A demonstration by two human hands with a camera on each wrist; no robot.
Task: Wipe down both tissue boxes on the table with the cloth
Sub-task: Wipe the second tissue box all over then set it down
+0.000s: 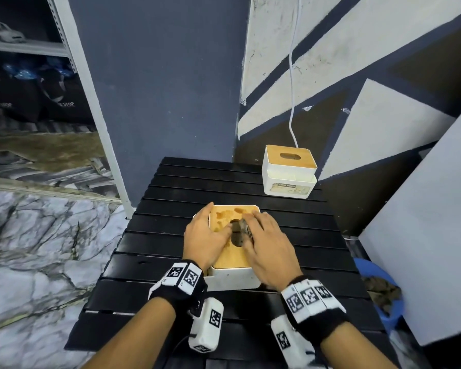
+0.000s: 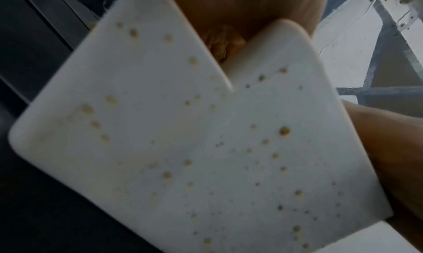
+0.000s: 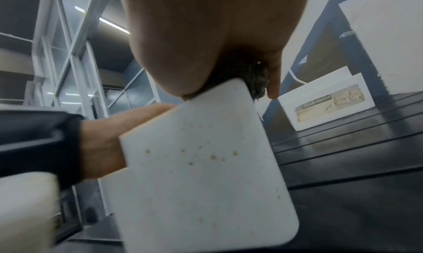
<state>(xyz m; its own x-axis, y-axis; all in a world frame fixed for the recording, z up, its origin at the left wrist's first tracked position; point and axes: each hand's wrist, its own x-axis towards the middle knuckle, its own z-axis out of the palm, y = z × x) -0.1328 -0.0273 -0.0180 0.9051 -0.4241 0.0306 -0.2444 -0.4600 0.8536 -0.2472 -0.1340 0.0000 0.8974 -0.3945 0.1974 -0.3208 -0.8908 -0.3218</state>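
The near tissue box (image 1: 232,258) has a wooden lid with dark wet patches and a white body speckled with brown spots (image 2: 183,139) (image 3: 201,166). My left hand (image 1: 205,235) holds its left edge, thumb on the lid and fingers down the side. My right hand (image 1: 264,238) grips a dark bunched cloth (image 1: 239,233) and presses it onto the lid near the slot; the cloth (image 3: 258,81) pokes out from under my palm. The second tissue box (image 1: 289,171), white with a clean wooden lid, stands at the table's far right corner, also in the right wrist view (image 3: 329,101).
The black slatted table (image 1: 197,187) is small, its edges close on every side. A white cable (image 1: 293,89) hangs down behind the far box. A blue basin (image 1: 381,270) holding dark material sits on the floor at the right, beside a leaning white board (image 1: 423,235).
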